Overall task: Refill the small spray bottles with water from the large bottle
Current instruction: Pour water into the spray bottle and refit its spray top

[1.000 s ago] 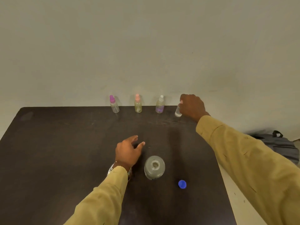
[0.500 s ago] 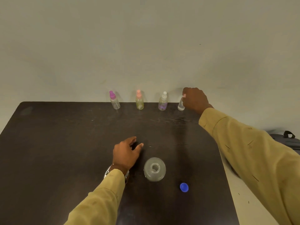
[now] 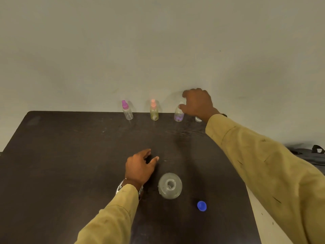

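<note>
Slim clear small spray bottles (image 3: 127,110) line the matte dark table's (image 3: 52,164) far edge; left hand (image 3: 140,166) rests loose, empty; round large bottle (image 3: 170,185) stands uncapped; right hand (image 3: 197,103) curls over lilac-tinted sprayer (image 3: 179,116), grip unclear; blue cap (image 3: 201,206) rightmost

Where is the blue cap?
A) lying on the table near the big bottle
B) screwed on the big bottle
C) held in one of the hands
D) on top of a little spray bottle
A: the blue cap lies loose on the table, just to the right of the big bottle, whose mouth is open.
</note>
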